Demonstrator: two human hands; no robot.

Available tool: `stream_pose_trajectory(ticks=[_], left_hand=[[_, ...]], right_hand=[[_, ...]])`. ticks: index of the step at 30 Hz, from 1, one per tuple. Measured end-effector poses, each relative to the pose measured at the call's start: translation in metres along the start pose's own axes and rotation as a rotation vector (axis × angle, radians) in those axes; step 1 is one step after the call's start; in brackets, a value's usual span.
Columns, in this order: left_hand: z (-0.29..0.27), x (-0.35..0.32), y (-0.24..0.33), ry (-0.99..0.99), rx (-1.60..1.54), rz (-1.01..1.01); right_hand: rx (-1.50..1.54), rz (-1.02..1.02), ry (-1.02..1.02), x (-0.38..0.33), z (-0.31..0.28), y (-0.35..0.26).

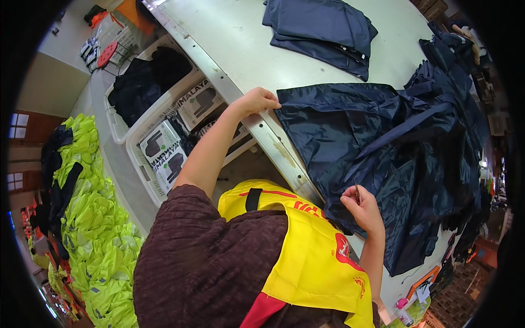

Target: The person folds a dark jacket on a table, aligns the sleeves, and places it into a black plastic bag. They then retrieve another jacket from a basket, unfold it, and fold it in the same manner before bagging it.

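Note:
A dark navy shiny garment (383, 147) lies spread and crumpled on a pale table (240, 49). My left hand (257, 101) reaches out to the garment's near-left corner at the table's edge and pinches the fabric there. My right hand (362, 210) rests on the garment's lower edge, fingers closed around a thin, small tool (357, 192) that points up out of my grip. I cannot tell what kind of tool it is. A yellow apron (306, 246) over a brown top fills the lower middle of the view.
A stack of folded navy garments (322, 30) lies at the table's far side. Beside the table stand white bins (158, 115) with dark clothing and boxed packages (164, 150). A heap of neon yellow vests (93, 229) lies at far left.

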State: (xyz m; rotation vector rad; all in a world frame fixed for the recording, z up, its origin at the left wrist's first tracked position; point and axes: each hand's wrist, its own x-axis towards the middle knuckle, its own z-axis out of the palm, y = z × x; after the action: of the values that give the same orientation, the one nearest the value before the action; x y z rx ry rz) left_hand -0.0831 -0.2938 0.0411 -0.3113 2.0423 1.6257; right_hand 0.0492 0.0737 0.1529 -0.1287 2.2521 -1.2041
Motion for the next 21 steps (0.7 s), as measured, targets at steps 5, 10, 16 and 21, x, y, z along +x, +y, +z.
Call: stream_pose_trajectory(ticks=[5,10,16,21], left_hand=[[0.003,-0.012,-0.009,-0.177,-0.521,0.054],[0.032,-0.023,-0.013,-0.17,-0.798,0.039],[0.062,-0.033,-0.02,-0.144,-1.072,0.096],[0.088,-0.041,-0.014,-0.149,-1.283,0.169]], right_hand=[[0.733,0.244,-0.008,0.028,0.012,-0.011],[0.847,0.223,-0.113,0.053,0.028,-0.03],[0.763,0.197,-0.236,0.077,0.039,-0.073],[0.655,0.182,-0.283,0.095,0.039,-0.086]])
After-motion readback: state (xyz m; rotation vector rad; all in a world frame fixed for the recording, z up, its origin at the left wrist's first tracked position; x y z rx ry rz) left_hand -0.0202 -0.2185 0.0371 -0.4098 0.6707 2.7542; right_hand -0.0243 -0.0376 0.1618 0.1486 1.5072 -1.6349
